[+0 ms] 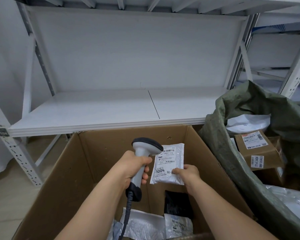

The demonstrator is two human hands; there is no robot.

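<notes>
Over the open cardboard box (pixel 62 179), a little toward five o'clock from the middle of my view, I hold a small white padded mailer (pixel 166 163) in the air with its printed label facing me. My right hand (pixel 189 173) pinches it at its lower right corner, thumb on the label side and fingers curled behind. I judge it light and soft: the film looks slick and slightly puffed, so it should bend rather than break, but it could slide out of a loose pinch. The corner hold suits it, since it leaves the barcodes along the top uncovered. A firmer grip along the right edge would stop it drooping. At nine o'clock from the mailer my left hand (pixel 133 168) is wrapped tight round the handle of a grey barcode scanner (pixel 141 153), whose dark head overlaps the mailer's top left corner, while its coiled cable drops toward six o'clock. Below, in the bottom of the box, lie more white parcels (pixel 144 226) and a black one (pixel 177 203). At three o'clock a green sack (pixel 260 101) slumps open with a brown carton (pixel 260 153) and other bags inside. At twelve o'clock runs a white metal shelf (pixel 87 111).
</notes>
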